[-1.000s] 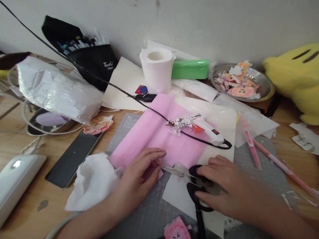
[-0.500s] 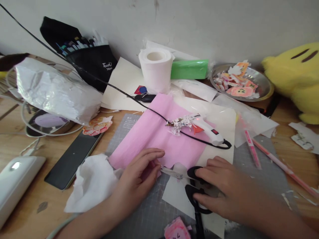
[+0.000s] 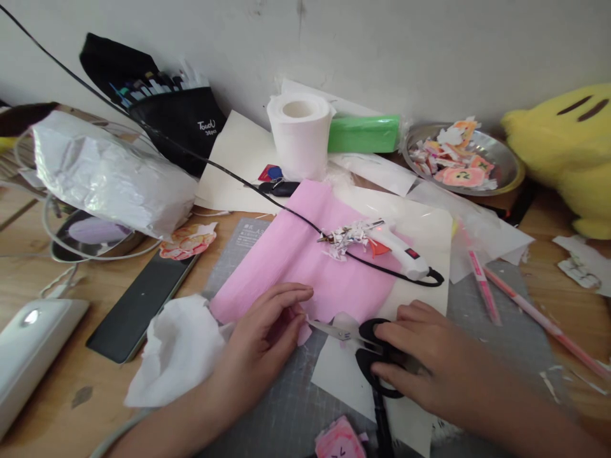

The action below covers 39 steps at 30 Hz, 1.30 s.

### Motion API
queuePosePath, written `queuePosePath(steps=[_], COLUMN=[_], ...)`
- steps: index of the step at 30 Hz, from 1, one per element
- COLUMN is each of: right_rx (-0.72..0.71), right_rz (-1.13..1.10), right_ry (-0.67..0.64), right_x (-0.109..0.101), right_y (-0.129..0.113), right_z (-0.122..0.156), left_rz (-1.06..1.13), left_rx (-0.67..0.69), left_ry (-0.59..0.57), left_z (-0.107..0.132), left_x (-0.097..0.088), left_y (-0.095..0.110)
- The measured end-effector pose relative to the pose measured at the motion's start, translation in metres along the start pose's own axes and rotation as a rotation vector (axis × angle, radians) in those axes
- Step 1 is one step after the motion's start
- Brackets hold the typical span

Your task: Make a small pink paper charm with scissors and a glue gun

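My right hand point(image 3: 420, 350) is closed round the black handles of a pair of scissors point(image 3: 334, 331), whose blades point left. Their tips reach the fingers of my left hand point(image 3: 274, 327), which is closed in a pinch. A small piece of pink paper point(image 3: 304, 334) pokes out under those fingers, and the rest of it is hidden. Behind both hands lies a large pink crepe paper sheet point(image 3: 267, 267). On that sheet rests a white glue gun point(image 3: 398, 251), its nozzle end covered in paper scraps. White paper point(image 3: 338, 375) lies below the blades.
A grey cutting mat point(image 3: 286, 394) is under the work. At left are a phone point(image 3: 143, 305) and a crumpled white tissue point(image 3: 176, 350). A paper roll point(image 3: 298, 140) and a metal bowl of cutouts point(image 3: 506, 165) stand behind. The glue gun's black cord point(image 3: 238, 175) crosses the table.
The scissors' handles have come closer together, so the blades have closed further. My left hand has barely shifted, and the pink piece under it shows slightly more.
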State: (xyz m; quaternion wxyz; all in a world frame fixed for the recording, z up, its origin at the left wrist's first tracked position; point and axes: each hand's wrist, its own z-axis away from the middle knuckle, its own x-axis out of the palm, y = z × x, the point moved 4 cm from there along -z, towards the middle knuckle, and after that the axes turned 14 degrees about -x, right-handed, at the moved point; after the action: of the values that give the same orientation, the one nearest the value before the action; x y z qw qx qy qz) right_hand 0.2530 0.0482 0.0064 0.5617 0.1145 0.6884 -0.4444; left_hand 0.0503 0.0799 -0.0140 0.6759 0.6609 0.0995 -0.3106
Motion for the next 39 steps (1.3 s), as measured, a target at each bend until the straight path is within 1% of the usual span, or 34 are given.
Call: queuePosePath(steps=[6, 10, 13, 16, 18, 20, 22, 23, 26, 28, 30, 32, 35, 37, 39], right_rx=[0.02, 0.036, 0.064, 0.06, 0.057, 0.067, 0.09, 0.124, 0.232, 0.274, 0.29, 0.295, 0.272, 0.242, 0.206], right_rz=[0.043, 0.178, 0.215, 0.192, 0.173, 0.09, -0.11, -0.216, -0.473, -0.585, -0.673, -0.741, -0.78, -0.771, -0.718], right_ry=[0.011, 0.095, 0.13, 0.188, 0.285, 0.386, 0.416, 0.42, 0.348, 0.313, 0.31, 0.322, 0.351, 0.362, 0.382], right_x=[0.001, -0.004, -0.011, -0.017, -0.019, -0.016, -0.007, -0.001, 0.017, 0.025, 0.03, 0.033, 0.033, 0.031, 0.026], right_y=[-0.001, 0.003, 0.005, -0.002, -0.013, -0.024, -0.034, -0.038, -0.045, -0.047, -0.047, -0.047, -0.048, -0.049, -0.049], right_z=[0.004, 0.012, 0.021, 0.026, 0.026, 0.023, 0.017, 0.013, 0.006, 0.004, 0.004, 0.004, 0.004, 0.004, 0.005], left_rz=[0.054, 0.149, 0.236, 0.367, 0.483, 0.579, 0.624, 0.629, 0.623, 0.628, 0.639, 0.635, 0.591, 0.538, 0.427], left_rx=[-0.018, 0.004, -0.005, -0.041, -0.069, -0.083, -0.082, -0.082, -0.072, -0.053, -0.027, -0.011, 0.011, 0.048, 0.092], left_ry=[-0.001, 0.002, -0.041, -0.096, -0.128, -0.161, -0.188, -0.202, -0.232, -0.247, -0.261, -0.274, -0.273, -0.267, -0.264], left_z=[0.001, 0.007, 0.011, 0.013, 0.015, 0.018, 0.022, 0.024, 0.032, 0.036, 0.04, 0.042, 0.044, 0.045, 0.046], left_x=[-0.002, -0.005, -0.004, 0.0, 0.004, 0.008, 0.011, 0.013, 0.016, 0.018, 0.021, 0.023, 0.025, 0.025, 0.024], left_y=[0.001, 0.0, -0.002, -0.002, -0.001, 0.002, 0.006, 0.007, 0.012, 0.015, 0.018, 0.019, 0.019, 0.019, 0.02])
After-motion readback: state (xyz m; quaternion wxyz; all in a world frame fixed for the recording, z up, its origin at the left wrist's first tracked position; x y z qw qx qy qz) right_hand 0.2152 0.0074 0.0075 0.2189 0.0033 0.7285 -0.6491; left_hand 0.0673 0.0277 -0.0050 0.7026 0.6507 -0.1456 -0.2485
